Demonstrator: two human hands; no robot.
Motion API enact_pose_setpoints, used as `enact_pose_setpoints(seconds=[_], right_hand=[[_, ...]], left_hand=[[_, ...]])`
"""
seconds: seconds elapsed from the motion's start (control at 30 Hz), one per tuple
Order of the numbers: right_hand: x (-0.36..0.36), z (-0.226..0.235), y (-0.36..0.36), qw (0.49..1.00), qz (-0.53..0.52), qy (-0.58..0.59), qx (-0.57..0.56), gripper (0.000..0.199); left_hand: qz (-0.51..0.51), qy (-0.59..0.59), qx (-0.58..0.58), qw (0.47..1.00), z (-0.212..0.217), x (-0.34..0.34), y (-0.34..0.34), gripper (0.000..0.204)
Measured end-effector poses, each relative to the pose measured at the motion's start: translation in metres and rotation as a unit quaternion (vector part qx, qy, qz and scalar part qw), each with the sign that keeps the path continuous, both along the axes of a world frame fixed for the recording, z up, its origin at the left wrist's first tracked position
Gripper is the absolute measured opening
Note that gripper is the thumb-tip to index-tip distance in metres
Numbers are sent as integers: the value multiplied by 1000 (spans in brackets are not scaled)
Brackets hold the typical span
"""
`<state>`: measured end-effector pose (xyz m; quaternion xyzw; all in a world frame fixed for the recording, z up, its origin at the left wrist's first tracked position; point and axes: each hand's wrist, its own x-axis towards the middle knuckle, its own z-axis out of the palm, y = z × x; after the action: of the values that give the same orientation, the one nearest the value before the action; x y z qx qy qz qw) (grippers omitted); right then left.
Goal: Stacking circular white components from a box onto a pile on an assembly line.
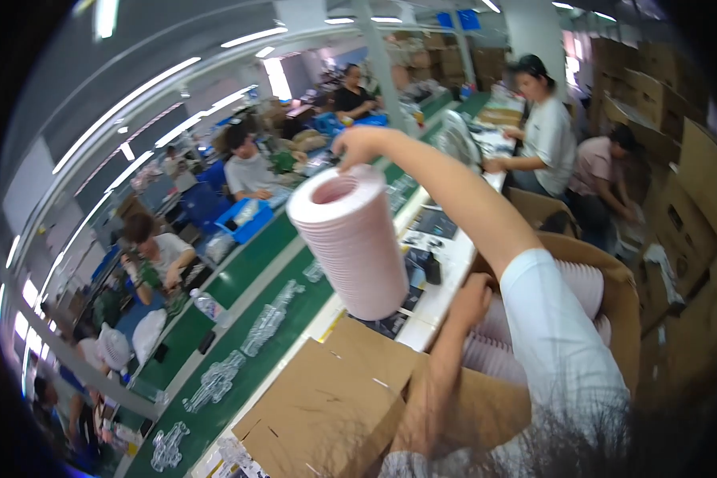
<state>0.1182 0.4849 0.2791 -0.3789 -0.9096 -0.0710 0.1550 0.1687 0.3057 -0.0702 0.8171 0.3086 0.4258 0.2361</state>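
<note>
A tall, ribbed stack of pale pink rings (352, 251) stands slightly tilted over the white edge of the workbench, with a round hole down its middle. My right hand (365, 146) reaches across to its top, thumb and fingers closed on the back of the upper rim. Whether the stack's base rests on the bench I cannot tell. Lower down, my left hand (472, 301) is curled at the side of an open cardboard box (625, 307); what its fingers hold, if anything, is hidden. More pink ribbed stacks (494, 354) lie inside that box, partly behind my right arm.
A green conveyor belt (239, 315) runs diagonally past the bench, carrying several clear plastic pieces (215, 381). A brown cardboard flap (327, 390) lies in front of me. A black bottle-like object (432, 269) is beside the stack. Several co-workers sit or stand along the line.
</note>
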Motion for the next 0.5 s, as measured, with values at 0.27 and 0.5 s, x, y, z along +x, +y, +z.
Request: enact_pose_setpoints(seconds=[0.27, 0.5], right_hand=[[213, -121, -95, 987, -90, 120, 59, 27], [352, -301, -219, 894, -432, 61, -106, 25]], left_hand=[[3, 98, 34, 995, 0, -15, 2, 12], [-13, 121, 16, 992, 1, -7, -7, 12]])
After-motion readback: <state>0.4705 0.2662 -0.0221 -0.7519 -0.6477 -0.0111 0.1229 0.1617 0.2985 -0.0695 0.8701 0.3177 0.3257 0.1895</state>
